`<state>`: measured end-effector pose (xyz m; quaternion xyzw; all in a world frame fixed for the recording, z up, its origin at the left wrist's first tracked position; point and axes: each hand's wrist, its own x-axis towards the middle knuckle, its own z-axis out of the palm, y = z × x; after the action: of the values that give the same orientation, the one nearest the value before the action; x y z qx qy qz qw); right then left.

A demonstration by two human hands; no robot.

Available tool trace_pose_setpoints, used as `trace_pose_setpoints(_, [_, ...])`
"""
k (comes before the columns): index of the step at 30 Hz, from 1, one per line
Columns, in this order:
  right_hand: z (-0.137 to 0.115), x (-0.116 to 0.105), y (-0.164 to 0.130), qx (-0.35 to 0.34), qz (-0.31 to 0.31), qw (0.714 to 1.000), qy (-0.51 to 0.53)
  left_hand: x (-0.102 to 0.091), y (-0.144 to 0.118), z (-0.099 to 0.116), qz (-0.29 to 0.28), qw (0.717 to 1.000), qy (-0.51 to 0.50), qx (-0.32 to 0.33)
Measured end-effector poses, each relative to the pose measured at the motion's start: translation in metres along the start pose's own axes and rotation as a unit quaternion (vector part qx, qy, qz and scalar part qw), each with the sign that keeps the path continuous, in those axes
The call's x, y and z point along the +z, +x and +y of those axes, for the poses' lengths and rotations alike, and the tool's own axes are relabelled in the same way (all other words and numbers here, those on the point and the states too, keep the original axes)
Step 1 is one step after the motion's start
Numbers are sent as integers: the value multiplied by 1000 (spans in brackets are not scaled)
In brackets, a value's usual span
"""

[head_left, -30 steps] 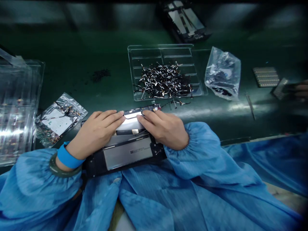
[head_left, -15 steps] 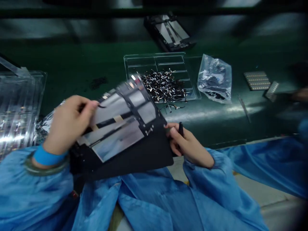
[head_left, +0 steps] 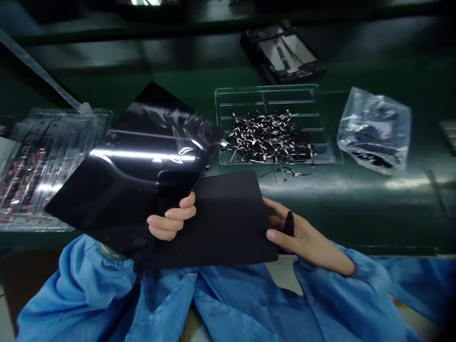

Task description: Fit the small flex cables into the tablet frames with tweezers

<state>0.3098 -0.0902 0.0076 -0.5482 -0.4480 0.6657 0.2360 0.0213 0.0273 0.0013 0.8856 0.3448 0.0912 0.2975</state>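
My left hand point(head_left: 173, 221) is closed on a tablet screen assembly point(head_left: 128, 166), its glossy black face, with wrinkled clear film, turned towards me. The panel stands tilted and hides most of that hand. Behind and right of it lies a flat matte black board point(head_left: 231, 218) near my lap. My right hand point(head_left: 299, 237) is at the board's right edge, thumb and a finger touching it. A short black pen-like tool point(head_left: 289, 224) sticks up from this hand's grip; its other end is hidden.
A clear tray point(head_left: 270, 90) holds a pile of small flex cables point(head_left: 267, 137). Right of it lies a plastic bag point(head_left: 377, 128) with dark parts. Stacked clear trays point(head_left: 53, 171) stand at left. Another opened tablet assembly point(head_left: 285, 52) sits at the back. A thin tool point(head_left: 436, 190) lies at right.
My left hand has lifted the screen assembly off the black board and turned it over, from its component side to its glossy face. The view has swung left. My right hand stays at the board's edge.
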Motion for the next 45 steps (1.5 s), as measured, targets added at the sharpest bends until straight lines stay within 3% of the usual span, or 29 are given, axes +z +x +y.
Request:
trace_pose_setpoints(4, [-3, 1, 0, 2, -10, 1000, 0, -13, 1, 4, -119, 990, -72, -17])
trace_pose_setpoints(9, [-4, 2, 0, 11, -16, 1000, -19, -24, 7, 16, -194, 966, -166, -37])
trace_pose_setpoints(11, [-3, 2, 0, 12, -16, 1000, -14, -27, 9, 21, -264, 916, -295, -62])
trace_pose_setpoints(14, [-2, 2, 0, 19, -22, 1000, -3, -31, 12, 27, -373, 768, -507, -121])
trace_pose_setpoints(15, [-2, 2, 0, 22, -25, 999, -2, -32, 12, 28, -389, 735, -538, -137])
trace_pose_setpoints(17, [-2, 2, 0, 23, -31, 999, -5, -31, 12, 28, -389, 720, -552, -160])
trace_pose_setpoints(23, [0, 1, 0, 24, -40, 999, -16, -27, 12, 26, -344, 814, -449, -137])
trace_pose_setpoints(28, [2, 0, -1, 35, -40, 999, -11, -24, 12, 24, -328, 834, -425, -127])
trace_pose_setpoints(33, [2, 0, -1, 42, -39, 998, -17, -19, 12, 21, -277, 893, -345, -86])
trace_pose_setpoints(39, [4, 0, 0, 43, -35, 998, -21, -20, 11, 22, -223, 937, -262, -60])
trace_pose_setpoints(42, [5, 0, 0, 45, -27, 998, -26, -20, 14, 27, -185, 960, -205, -52])
trace_pose_setpoints(45, [2, 1, 0, 38, -26, 999, -19, -21, 22, 31, -85, 988, -112, -62])
